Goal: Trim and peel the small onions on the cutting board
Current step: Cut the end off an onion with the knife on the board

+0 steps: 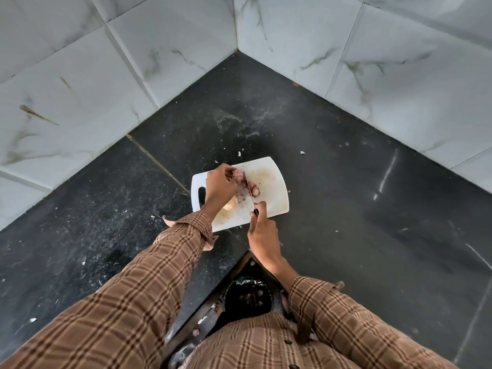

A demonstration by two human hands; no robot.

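Note:
A white cutting board lies on the black counter in the corner. My left hand pinches a small pink onion at the board's far left part. My right hand grips a knife by its handle at the board's near edge; the thin blade runs away from me and meets the onion beside my left fingers. Another small onion piece lies just right of the blade. A pale peeled onion sits under my left wrist, partly hidden.
The black counter carries scattered peel scraps. Marble-tiled walls close the corner behind the board. Below the counter's near corner stands a dark bin holding peelings. My plaid sleeves cross the lower view.

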